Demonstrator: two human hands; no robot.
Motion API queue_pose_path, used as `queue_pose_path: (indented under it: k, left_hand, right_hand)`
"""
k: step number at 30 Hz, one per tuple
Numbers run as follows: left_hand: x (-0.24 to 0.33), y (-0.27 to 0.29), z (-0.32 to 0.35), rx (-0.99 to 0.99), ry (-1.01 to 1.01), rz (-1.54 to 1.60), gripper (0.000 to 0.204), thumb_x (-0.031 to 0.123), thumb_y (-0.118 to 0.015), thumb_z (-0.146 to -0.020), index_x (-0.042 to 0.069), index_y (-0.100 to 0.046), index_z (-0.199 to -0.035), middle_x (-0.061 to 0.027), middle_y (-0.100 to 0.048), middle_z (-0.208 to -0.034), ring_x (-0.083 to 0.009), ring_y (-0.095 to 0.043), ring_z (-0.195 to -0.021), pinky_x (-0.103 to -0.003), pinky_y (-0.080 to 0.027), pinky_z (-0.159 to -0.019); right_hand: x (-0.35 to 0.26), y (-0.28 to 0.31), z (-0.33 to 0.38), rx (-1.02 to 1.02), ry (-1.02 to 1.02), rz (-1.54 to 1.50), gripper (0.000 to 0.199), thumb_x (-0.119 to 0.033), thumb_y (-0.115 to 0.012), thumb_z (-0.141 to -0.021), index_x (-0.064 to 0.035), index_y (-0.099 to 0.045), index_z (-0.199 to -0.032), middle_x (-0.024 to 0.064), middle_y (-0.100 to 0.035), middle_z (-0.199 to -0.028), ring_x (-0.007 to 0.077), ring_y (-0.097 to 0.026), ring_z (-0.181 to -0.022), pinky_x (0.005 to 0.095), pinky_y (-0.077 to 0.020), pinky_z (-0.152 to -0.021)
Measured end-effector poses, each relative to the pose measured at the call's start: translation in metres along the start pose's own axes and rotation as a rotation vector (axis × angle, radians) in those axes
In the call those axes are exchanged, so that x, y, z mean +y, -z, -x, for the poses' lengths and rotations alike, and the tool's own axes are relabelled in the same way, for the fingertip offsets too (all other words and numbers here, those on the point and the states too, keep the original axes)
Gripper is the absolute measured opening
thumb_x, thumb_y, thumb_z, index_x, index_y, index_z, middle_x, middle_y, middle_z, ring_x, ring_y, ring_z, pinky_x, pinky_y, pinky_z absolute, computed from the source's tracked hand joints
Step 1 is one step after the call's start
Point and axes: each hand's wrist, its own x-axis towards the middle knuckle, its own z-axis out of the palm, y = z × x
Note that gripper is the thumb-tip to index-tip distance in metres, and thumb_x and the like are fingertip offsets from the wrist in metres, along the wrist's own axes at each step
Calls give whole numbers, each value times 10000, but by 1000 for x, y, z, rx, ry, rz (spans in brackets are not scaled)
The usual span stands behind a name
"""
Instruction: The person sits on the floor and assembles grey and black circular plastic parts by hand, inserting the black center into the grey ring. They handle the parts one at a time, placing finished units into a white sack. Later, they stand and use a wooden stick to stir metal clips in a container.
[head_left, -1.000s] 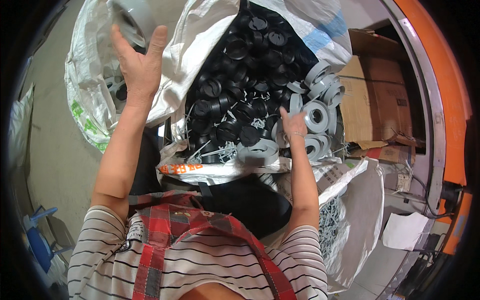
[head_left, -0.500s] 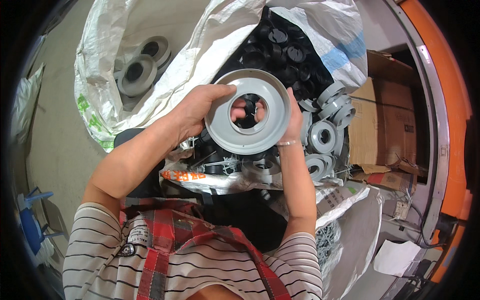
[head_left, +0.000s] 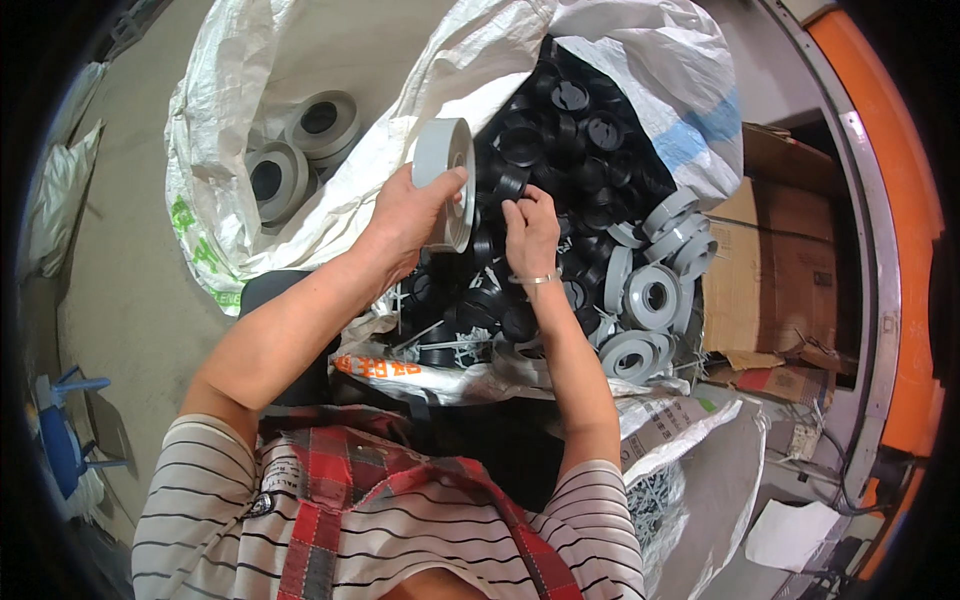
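Observation:
My left hand [head_left: 405, 220] grips a grey flanged plastic ring [head_left: 438, 150] by its lower part, thumb on the near face. The ring is tilted almost edge-on, its central hole turned to the right. To the right of it, my right hand [head_left: 532, 238] reaches over the pile of black plastic caps [head_left: 595, 175], its fingers pinched on a black plastic ring [head_left: 509, 181] at the pile's top. Some of these fingertips are hidden from view. Several more grey rings [head_left: 652, 297] lie in a heap to the right of that hand.
A white woven sack [head_left: 215, 130] stands open at the left with grey rings [head_left: 322, 118] inside. Cardboard boxes [head_left: 770, 270] and an orange machine frame [head_left: 880, 200] bound the right side. A blue stool [head_left: 62, 440] is at the far left. Grey plastic scraps [head_left: 655, 510] fill another bag.
The grey ring has turned from face-up to edge-on and moved left in my left hand. My right hand has let go of it and gone to a black ring on the pile.

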Motion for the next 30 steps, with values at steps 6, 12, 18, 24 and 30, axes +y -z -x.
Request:
queue_pose_path:
  k: [6, 12, 18, 24, 30]
  left_hand:
    - [8, -15, 22, -304, 145, 9, 409, 271, -624, -883, -20, -530, -1155, -87, -633, -994, -162, -629, -834, -339, -544, -698]
    - [11, -17, 39, -492, 225, -48, 437, 310, -619, -892, -6, -519, -1176, -80, -631, -1012, -149, -635, -831, -346, -557, -683]
    - [9, -12, 42, -654, 307, -101, 424, 319, -614, -908, 9, -537, -1186, -81, -633, -1052, -140, -636, -885, -315, -549, -735]
    - [-9, -12, 50, -703, 219, -7, 417, 284, -629, -907, 11, -521, -1203, -74, -622, -1071, -133, -622, -924, -305, -536, -782]
    - [-6, -13, 52, -585, 189, -132, 457, 285, -656, -886, 5, -500, -1213, -47, -598, -1020, -112, -595, -883, -272, -519, -731]
  right_hand:
    - [-71, 66, 20, -141, -383, -425, 427, -153, -771, -695, 22, -593, -1041, 275, -517, -1269, 333, -562, -1126, 359, -442, -934]
    - [-104, 111, 22, -318, -31, 177, 742, -128, -808, -610, 30, -437, -1233, 200, -468, -1181, 333, -497, -1071, 410, -439, -925]
    - [-111, 124, 39, -412, 562, 555, 752, -86, -802, -563, 16, -429, -1208, 211, -447, -1129, 393, -436, -1069, 429, -436, -928]
    - [-113, 114, 55, -148, -8, 210, 643, -274, -823, -646, 35, -510, -1115, 220, -560, -1011, 333, -579, -935, 380, -507, -802]
    - [-99, 108, 55, -308, -578, -350, 546, -419, -682, -827, 99, -568, -958, 138, -633, -763, 189, -613, -488, 271, -509, -428]
